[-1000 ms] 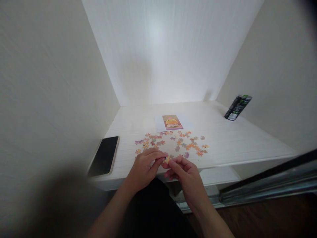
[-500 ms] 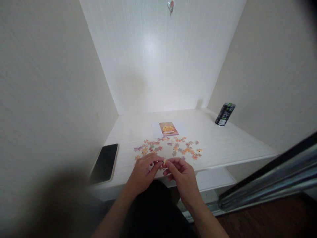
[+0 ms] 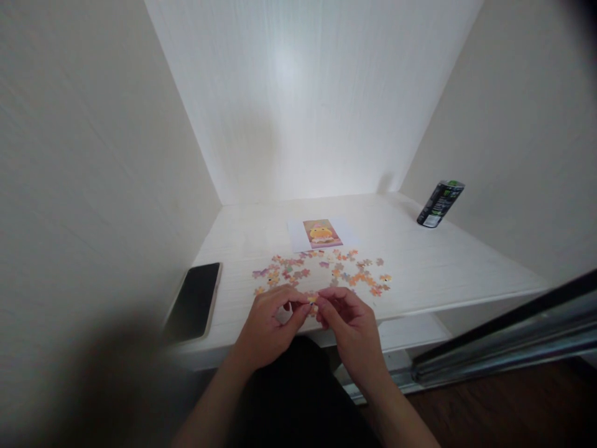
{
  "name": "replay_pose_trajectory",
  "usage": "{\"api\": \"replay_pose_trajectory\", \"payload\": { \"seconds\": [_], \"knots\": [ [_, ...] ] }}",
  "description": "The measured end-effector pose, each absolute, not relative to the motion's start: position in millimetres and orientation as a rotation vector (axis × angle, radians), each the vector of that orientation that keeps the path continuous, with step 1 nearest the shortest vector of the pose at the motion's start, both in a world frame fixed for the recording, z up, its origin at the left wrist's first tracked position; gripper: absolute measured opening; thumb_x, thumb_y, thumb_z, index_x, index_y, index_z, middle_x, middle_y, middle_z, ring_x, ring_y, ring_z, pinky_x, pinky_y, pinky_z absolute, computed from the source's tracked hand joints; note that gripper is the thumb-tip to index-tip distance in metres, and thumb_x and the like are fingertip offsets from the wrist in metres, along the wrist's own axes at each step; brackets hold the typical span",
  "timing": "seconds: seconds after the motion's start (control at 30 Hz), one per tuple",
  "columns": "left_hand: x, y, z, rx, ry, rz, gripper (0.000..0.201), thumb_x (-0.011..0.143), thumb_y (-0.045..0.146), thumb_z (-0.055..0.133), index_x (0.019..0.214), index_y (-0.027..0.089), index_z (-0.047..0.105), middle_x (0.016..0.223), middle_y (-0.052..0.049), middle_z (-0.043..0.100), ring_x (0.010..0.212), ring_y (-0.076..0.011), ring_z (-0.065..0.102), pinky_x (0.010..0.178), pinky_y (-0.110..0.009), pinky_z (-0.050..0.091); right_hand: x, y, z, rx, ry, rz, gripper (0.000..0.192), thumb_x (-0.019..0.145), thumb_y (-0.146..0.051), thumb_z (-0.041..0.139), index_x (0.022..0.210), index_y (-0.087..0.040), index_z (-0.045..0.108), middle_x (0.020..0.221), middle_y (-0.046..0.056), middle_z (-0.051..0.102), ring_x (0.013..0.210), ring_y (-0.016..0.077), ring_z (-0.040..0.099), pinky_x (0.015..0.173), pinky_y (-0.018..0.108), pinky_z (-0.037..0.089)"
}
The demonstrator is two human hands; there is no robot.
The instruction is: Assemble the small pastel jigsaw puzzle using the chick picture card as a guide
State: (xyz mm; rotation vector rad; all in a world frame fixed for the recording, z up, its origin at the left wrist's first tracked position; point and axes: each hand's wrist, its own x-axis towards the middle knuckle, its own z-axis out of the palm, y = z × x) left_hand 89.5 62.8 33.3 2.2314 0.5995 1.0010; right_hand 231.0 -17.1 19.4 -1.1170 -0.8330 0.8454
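Both hands are sitting slightly nearer the worktop [image 3: 420, 267] edge than before. Left hand [image 3: 268, 326] and right hand [image 3: 352, 326] are pinching one puzzle piece [image 3: 311, 299] between fingertips, beside scattered pieces [image 3: 321, 270]. Likely light, thin, bendable: an edge grip suits it.

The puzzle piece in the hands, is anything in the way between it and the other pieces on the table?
Nothing visible is. Both the left hand and the right hand pinch the small puzzle piece at the near edge of the table. The loose pieces lie just beyond it, with open space between.
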Motion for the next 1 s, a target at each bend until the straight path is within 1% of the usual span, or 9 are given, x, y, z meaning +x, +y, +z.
{"api": "replay_pose_trajectory", "payload": {
  "seconds": [0.07, 0.17, 0.23, 0.37, 0.53, 0.67, 0.77, 0.87, 1.0],
  "knots": [
    [89.6, 63.0, 32.6, 2.205, 0.616, 1.011, 0.005, 0.089, 0.024, 0.064, 0.092, 0.021, 0.066, 0.077, 0.001, 0.066, 0.071, -0.0126, 0.060, 0.070, -0.026, 0.046, 235.1, -15.3, 21.2, -1.162, -0.856, 0.808, 0.016, 0.082, -0.036, 0.070, 0.088, -0.021, 0.068, 0.066, -0.002, 0.061, 0.062, 0.0116, 0.055, 0.057, 0.024, 0.043],
    [89.6, 64.0, 29.9, 2.188, 0.654, 1.026, 0.024, 0.088, 0.024, 0.066, 0.112, 0.023, 0.064, 0.083, 0.002, 0.070, 0.073, -0.0119, 0.061, 0.073, -0.025, 0.048, 241.4, -12.3, 23.9, -1.215, -0.893, 0.783, 0.015, 0.081, -0.035, 0.071, 0.085, -0.021, 0.069, 0.069, -0.001, 0.064, 0.062, 0.0118, 0.056, 0.058, 0.024, 0.044],
    [89.5, 64.9, 28.3, 2.215, 0.668, 1.022, 0.028, 0.088, 0.023, 0.066, 0.116, 0.025, 0.063, 0.088, 0.002, 0.071, 0.074, -0.0110, 0.062, 0.075, -0.024, 0.049, 244.6, -10.7, 24.9, -1.221, -0.940, 0.800, 0.015, 0.081, -0.035, 0.070, 0.084, -0.020, 0.070, 0.071, 0.000, 0.065, 0.064, 0.0122, 0.057, 0.060, 0.024, 0.046],
    [89.9, 66.7, 28.4, 2.246, 0.688, 1.018, 0.018, 0.089, 0.022, 0.066, 0.106, 0.025, 0.068, 0.089, 0.002, 0.071, 0.074, -0.0100, 0.063, 0.073, -0.022, 0.048, 248.9, -9.5, 22.8, -1.164, -0.990, 0.859, 0.015, 0.083, -0.035, 0.069, 0.089, -0.021, 0.069, 0.076, 0.000, 0.067, 0.068, 0.0128, 0.060, 0.064, 0.025, 0.049],
    [91.8, 68.2, 31.8, 2.259, 0.704, 1.022, 0.010, 0.088, 0.020, 0.068, 0.097, 0.025, 0.070, 0.084, 0.004, 0.072, 0.074, -0.0102, 0.065, 0.073, -0.021, 0.048, 253.9, -10.1, 19.0, -1.147, -1.038, 0.911, 0.018, 0.083, -0.033, 0.071, 0.096, -0.022, 0.069, 0.090, 0.003, 0.070, 0.081, 0.0150, 0.065, 0.075, 0.028, 0.053],
    [93.0, 67.7, 33.6, 2.258, 0.740, 1.016, 0.010, 0.087, 0.020, 0.068, 0.095, 0.026, 0.071, 0.082, 0.005, 0.072, 0.073, -0.0098, 0.065, 0.072, -0.021, 0.048, 256.6, -9.4, 18.8, -1.170, -1.061, 0.882, 0.016, 0.085, -0.033, 0.068, 0.095, -0.021, 0.069, 0.087, 0.003, 0.070, 0.078, 0.0149, 0.065, 0.073, 0.028, 0.053],
    [93.6, 66.6, 34.5, 2.247, 0.749, 1.025, 0.011, 0.086, 0.020, 0.069, 0.095, 0.025, 0.070, 0.080, 0.005, 0.072, 0.071, -0.0094, 0.064, 0.070, -0.020, 0.048, 256.8, -9.4, 19.3, -1.185, -1.119, 0.875, 0.016, 0.087, -0.033, 0.066, 0.098, -0.021, 0.069, 0.089, 0.004, 0.072, 0.079, 0.0158, 0.066, 0.073, 0.029, 0.053],
    [93.7, 66.3, 35.1, 2.247, 0.749, 1.027, 0.011, 0.086, 0.020, 0.069, 0.095, 0.025, 0.070, 0.081, 0.005, 0.072, 0.070, -0.0094, 0.064, 0.069, -0.020, 0.048, 255.8, -9.4, 19.3, -1.203, -1.159, 0.870, 0.015, 0.087, -0.031, 0.065, 0.098, -0.021, 0.069, 0.090, 0.004, 0.073, 0.081, 0.0164, 0.067, 0.074, 0.029, 0.053],
    [93.6, 67.1, 35.1, 2.274, 0.776, 1.018, 0.011, 0.086, 0.023, 0.069, 0.097, 0.024, 0.070, 0.082, 0.003, 0.071, 0.072, -0.0112, 0.063, 0.070, -0.023, 0.048, 254.5, -7.5, 17.1, -1.226, -1.106, 0.831, 0.014, 0.086, -0.033, 0.065, 0.094, -0.021, 0.068, 0.086, 0.003, 0.071, 0.077, 0.0149, 0.066, 0.070, 0.027, 0.052]
  ]
}}
